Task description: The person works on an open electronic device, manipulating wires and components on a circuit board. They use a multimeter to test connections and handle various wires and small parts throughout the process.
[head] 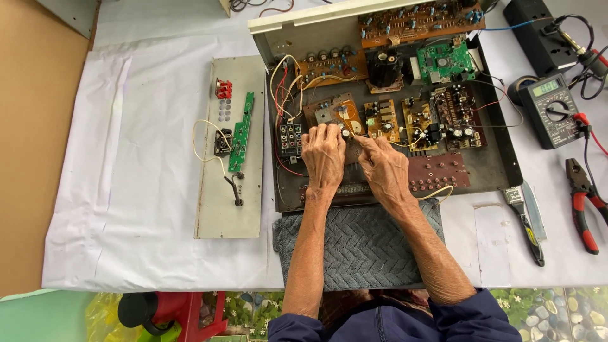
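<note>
both hands on brown circuit board

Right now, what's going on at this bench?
A person has both hands inside an opened metal chassis full of circuit boards. The left hand and right hand meet over a small brown board near the middle, fingertips working at a part there. A detached panel lies to the left; a multimeter, pliers and a knife lie untouched on the right.

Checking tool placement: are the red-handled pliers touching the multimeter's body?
Apart. The head view shows bare white table cover between the red-handled pliers and the multimeter, which lies farther from the person.
</note>
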